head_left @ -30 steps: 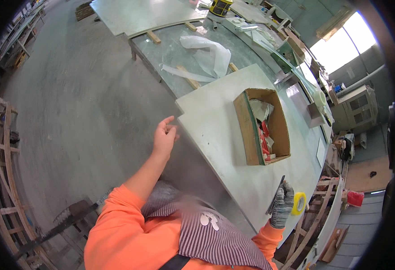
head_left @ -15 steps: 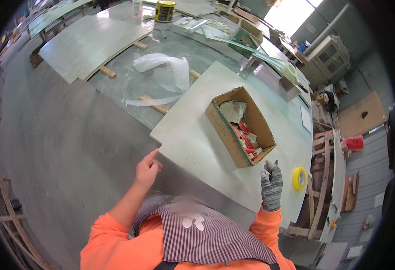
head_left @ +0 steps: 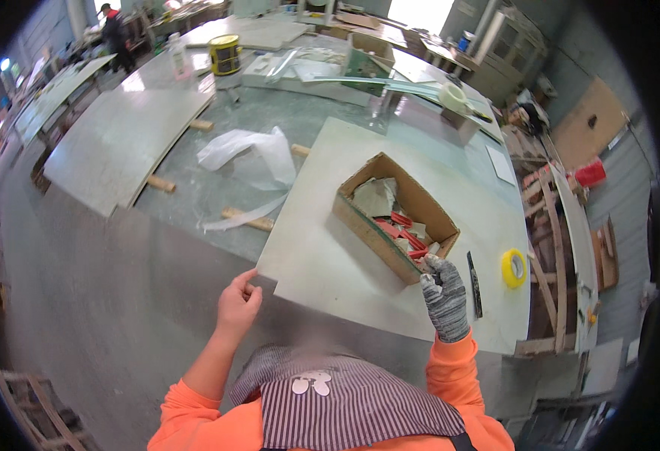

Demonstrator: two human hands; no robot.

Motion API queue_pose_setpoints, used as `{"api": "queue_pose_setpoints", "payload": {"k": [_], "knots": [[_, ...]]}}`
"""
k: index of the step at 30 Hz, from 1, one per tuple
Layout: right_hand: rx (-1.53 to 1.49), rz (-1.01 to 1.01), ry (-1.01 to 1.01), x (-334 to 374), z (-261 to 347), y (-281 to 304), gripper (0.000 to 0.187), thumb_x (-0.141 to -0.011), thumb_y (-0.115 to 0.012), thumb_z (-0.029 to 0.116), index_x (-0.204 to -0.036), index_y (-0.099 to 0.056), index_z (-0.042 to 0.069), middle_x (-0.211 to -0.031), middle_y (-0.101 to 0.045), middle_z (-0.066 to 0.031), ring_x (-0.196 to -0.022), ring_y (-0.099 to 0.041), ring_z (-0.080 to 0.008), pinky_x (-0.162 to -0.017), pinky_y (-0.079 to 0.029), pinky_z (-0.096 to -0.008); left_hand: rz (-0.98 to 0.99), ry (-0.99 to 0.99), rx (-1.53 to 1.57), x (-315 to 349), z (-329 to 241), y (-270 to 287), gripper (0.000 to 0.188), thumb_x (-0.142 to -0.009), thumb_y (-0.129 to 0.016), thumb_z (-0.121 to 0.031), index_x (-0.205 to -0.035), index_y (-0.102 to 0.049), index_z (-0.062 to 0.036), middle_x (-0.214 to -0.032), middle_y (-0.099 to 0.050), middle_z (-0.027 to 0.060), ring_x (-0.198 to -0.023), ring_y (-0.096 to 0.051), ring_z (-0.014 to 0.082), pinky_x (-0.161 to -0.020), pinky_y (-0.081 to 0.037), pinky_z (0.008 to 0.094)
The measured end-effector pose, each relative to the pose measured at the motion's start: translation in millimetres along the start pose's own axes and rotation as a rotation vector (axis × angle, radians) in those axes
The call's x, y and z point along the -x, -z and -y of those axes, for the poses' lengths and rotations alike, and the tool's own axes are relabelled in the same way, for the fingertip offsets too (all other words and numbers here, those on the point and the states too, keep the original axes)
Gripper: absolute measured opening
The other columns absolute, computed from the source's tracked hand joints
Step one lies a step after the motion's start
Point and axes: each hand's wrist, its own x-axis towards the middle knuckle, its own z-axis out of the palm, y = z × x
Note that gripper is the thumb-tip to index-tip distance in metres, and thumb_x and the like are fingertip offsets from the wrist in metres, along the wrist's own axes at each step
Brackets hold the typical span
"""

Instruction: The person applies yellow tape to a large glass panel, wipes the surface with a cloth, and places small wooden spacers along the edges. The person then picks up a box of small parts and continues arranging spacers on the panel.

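Note:
A pale flat panel (head_left: 322,270) lies on the worktable, with an open cardboard box (head_left: 379,240) set on it. Inside the box are red plastic pieces (head_left: 414,239) and pale broken scraps (head_left: 375,197). My right hand (head_left: 445,297), in a grey knitted glove, grips the box at its near right corner; the fingertips are partly hidden by the box wall. Just right of that hand lies a thin black tool (head_left: 475,286), its exact kind unclear. My bare left hand (head_left: 238,307) is beside the panel's near left corner, fingers curled, nothing visible in them.
A yellow tape roll (head_left: 513,268) sits near the panel's right edge. Crumpled white film (head_left: 258,154) and wooden strips (head_left: 247,219) lie left of the panel. Another panel (head_left: 123,139), a yellow-and-black can (head_left: 225,55) and a green box (head_left: 367,64) are farther back. A person (head_left: 116,37) stands far left.
My right hand has moved onto the box corner. The black tool now lies on the panel; a dark tip showed at that hand before. The left index finger has curled in. The view has shifted.

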Motion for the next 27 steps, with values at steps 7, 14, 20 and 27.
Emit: {"api": "queue_pose_setpoints", "payload": {"k": [7, 14, 20, 27], "knots": [[0.005, -0.085, -0.067, 25.2, -7.4, 12.1, 0.031, -0.083, -0.062, -0.001, -0.114, -0.06, -0.001, -0.106, -0.064, -0.0133, -0.092, -0.064, -0.0201, -0.084, -0.052, -0.0304, 0.259, -0.473, -0.105, -68.7, -111.3, -62.2, 0.028, -0.082, -0.068, -0.008, -0.109, -0.065, -0.0027, -0.087, -0.066, 0.0066, -0.071, -0.059, 0.016, -0.067, -0.05, 0.0285], [-0.015, -0.146, -0.179, 57.7, -44.6, 51.8, 0.028, -0.086, -0.059, -0.001, -0.114, -0.059, -0.001, -0.105, -0.066, -0.0118, -0.094, -0.065, -0.0173, -0.086, -0.052, -0.0295, 0.711, -0.79, -0.651, -135.0, -183.8, -231.0, 0.024, -0.088, -0.059, -0.02, -0.099, -0.068, -0.0016, -0.099, -0.068, 0.0141, -0.098, -0.061, 0.0333, -0.084, -0.05, 0.0429], [-0.016, -0.275, -0.293, 96.3, -57.6, 76.5, 0.028, -0.084, -0.063, 0.001, -0.111, -0.061, -0.003, -0.104, -0.066, -0.0139, -0.093, -0.066, -0.0203, -0.084, -0.053, -0.0311, 0.833, -0.787, -1.309, -158.7, -182.8, -303.6, 0.043, -0.079, -0.065, -0.044, -0.09, -0.071, -0.0033, -0.095, -0.069, 0.0169, -0.098, -0.061, 0.0343, -0.083, -0.05, 0.0416], [0.124, -0.407, -0.42, 148.7, -46.0, 100.5, 0.025, -0.084, -0.064, 0.005, -0.108, -0.063, 0.0, -0.097, -0.067, -0.0141, -0.088, -0.067, -0.0232, -0.08, -0.054, -0.0324, 0.757, -0.733, -1.318, -168.3, -180.9, -296.9, 0.028, -0.074, -0.072, -0.031, -0.089, -0.069, -0.0077, -0.095, -0.069, 0.0139, -0.096, -0.062, 0.0339, -0.08, -0.051, 0.0427]]}}
